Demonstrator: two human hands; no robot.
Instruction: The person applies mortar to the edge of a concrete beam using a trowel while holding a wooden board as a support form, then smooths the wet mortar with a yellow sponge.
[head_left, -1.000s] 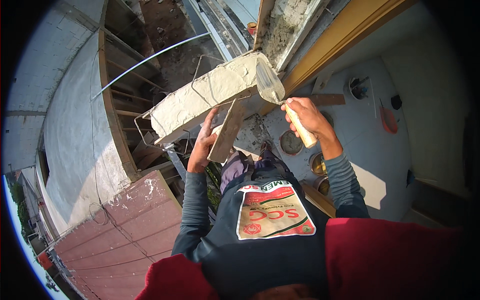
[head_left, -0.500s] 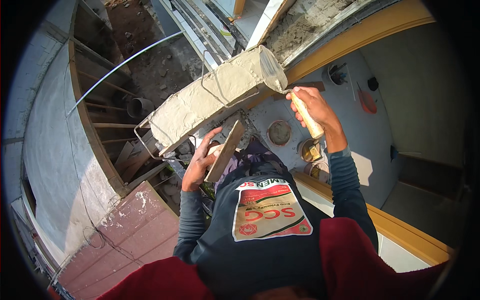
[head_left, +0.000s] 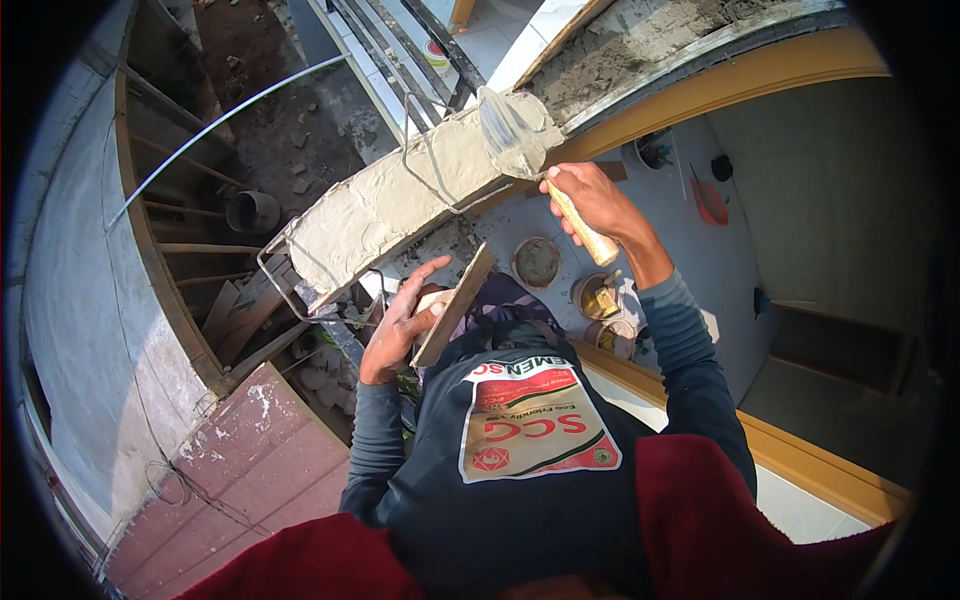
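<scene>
A long narrow ledge [head_left: 385,205] topped with wet grey mortar runs diagonally in front of me. My right hand [head_left: 600,205] is closed round the wooden handle of a trowel [head_left: 508,128]. The trowel's mortar-smeared blade lies against the coated top, near the ledge's far right end. Nearer my body, my left hand [head_left: 398,330] grips a wooden float [head_left: 455,308] tilted on edge, below the ledge and apart from it. Part of its grip is hidden by the fingers. Bent metal rod clamps [head_left: 432,170] straddle the ledge, one in the middle and another at the left end.
Below to the right stand a mortar bucket [head_left: 536,262] and a bucket with yellow things inside [head_left: 595,296]. A yellow-orange frame [head_left: 720,82] curves along the upper right. A pale hose [head_left: 215,128] crosses the left. A dark bucket [head_left: 252,211] sits among planks.
My right hand has drawn the trowel leftward along the mortar from the ledge's far right end. My left hand keeps the float nearly still. The view has shifted slightly.
</scene>
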